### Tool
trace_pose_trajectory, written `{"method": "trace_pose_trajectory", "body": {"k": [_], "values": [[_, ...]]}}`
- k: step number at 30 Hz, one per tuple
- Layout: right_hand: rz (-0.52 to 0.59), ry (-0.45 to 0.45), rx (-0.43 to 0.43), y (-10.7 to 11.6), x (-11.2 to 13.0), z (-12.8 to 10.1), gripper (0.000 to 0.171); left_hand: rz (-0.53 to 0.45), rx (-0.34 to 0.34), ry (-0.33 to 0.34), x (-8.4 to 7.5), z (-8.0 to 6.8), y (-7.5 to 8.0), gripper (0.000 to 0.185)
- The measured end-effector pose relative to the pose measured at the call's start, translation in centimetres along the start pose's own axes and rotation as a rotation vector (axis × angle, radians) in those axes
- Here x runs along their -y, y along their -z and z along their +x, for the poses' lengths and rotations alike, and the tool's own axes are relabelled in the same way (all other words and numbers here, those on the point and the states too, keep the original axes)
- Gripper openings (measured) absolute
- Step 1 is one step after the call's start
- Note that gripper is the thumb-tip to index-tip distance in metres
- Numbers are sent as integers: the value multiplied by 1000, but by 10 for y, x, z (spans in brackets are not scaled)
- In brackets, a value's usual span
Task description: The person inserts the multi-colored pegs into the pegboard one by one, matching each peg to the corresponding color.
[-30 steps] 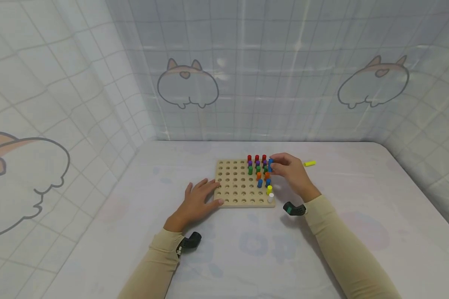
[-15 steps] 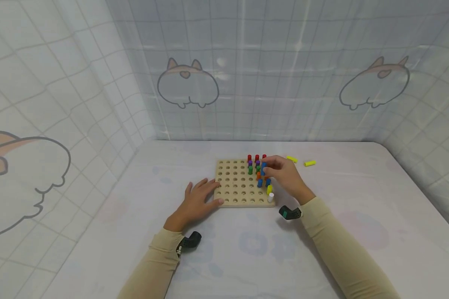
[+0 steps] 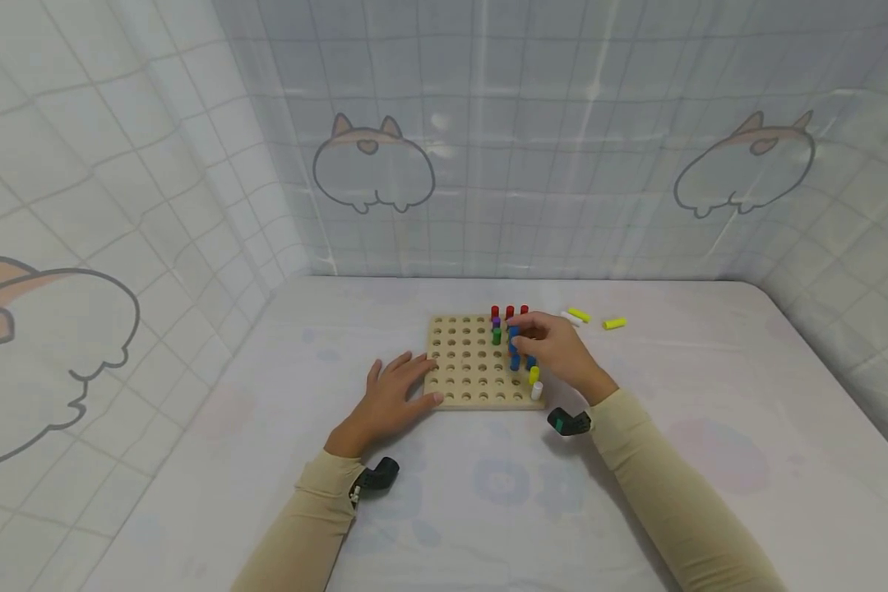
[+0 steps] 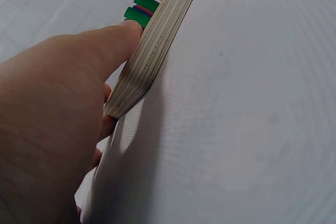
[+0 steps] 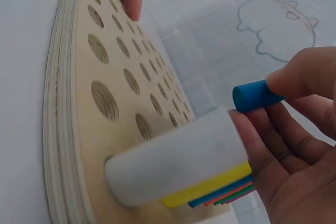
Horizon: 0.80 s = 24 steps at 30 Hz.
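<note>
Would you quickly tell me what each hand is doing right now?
Left hand: open, fingers resting flat on the pegboard's left edge.
Right hand: pinching a blue peg above the board.

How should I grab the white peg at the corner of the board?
Pinch the white peg by its top, coming straight down from above. It stands upright in a corner hole of the board, with a yellow peg right behind it, so the open side is probably easiest.
</note>
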State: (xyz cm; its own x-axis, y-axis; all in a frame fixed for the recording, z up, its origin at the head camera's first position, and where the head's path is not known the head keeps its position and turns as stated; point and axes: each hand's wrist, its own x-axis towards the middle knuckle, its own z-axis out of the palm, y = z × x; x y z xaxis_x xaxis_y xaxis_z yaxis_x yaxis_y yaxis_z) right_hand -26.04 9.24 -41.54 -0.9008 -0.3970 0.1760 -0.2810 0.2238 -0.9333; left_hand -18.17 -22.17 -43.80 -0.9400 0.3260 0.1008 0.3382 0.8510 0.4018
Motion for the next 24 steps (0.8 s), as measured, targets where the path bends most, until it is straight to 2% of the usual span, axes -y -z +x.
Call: {"method": "trace_pose_trajectory", "body": {"k": [14, 24], "values": [[-130, -22, 32, -14, 8, -1, 27, -4, -16, -7, 2, -1, -1, 66], [-209, 63, 85, -17, 4, 1, 24, 8, 3, 5, 1, 0, -1, 67]]}}
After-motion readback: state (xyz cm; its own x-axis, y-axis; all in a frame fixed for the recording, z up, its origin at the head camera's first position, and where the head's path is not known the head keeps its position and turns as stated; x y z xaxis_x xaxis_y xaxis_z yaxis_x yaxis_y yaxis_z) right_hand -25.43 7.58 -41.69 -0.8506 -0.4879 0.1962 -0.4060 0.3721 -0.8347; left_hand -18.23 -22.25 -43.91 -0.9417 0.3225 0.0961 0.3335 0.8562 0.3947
